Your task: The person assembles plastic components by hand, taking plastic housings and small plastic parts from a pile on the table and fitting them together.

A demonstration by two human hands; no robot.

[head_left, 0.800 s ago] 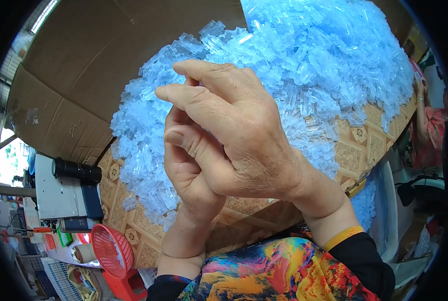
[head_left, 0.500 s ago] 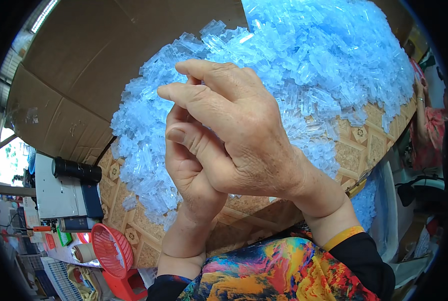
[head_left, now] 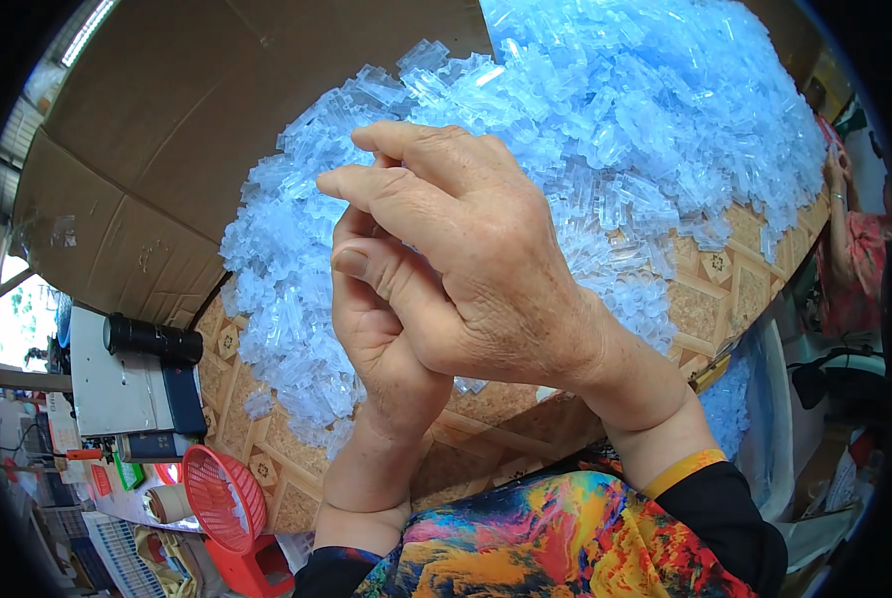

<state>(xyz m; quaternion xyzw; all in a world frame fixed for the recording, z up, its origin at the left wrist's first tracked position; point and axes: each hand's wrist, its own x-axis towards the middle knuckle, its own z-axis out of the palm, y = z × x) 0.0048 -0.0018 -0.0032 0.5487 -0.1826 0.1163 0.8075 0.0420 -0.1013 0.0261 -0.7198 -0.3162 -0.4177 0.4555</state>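
Note:
Both my hands are raised together above a large heap of small clear plastic pieces (head_left: 645,110), tinted blue by the light. My right hand (head_left: 496,239) lies over the left, its fingers bent and its thumb curled in toward the left hand. Beneath it, my left hand (head_left: 381,349) is closed and mostly covered, with its fingertips out of sight. Whatever may be between the hands is hidden by the right hand's fingers.
A patterned tabletop (head_left: 725,289) bears the heap. Brown cardboard (head_left: 157,120) rises behind it at left. A red basket (head_left: 223,498) and a black cylinder (head_left: 154,339) are at left. At right are a translucent tub (head_left: 770,419) and another person's arm (head_left: 838,219).
My joined hands have shifted very slightly, keeping the same pose. The heap looks the same.

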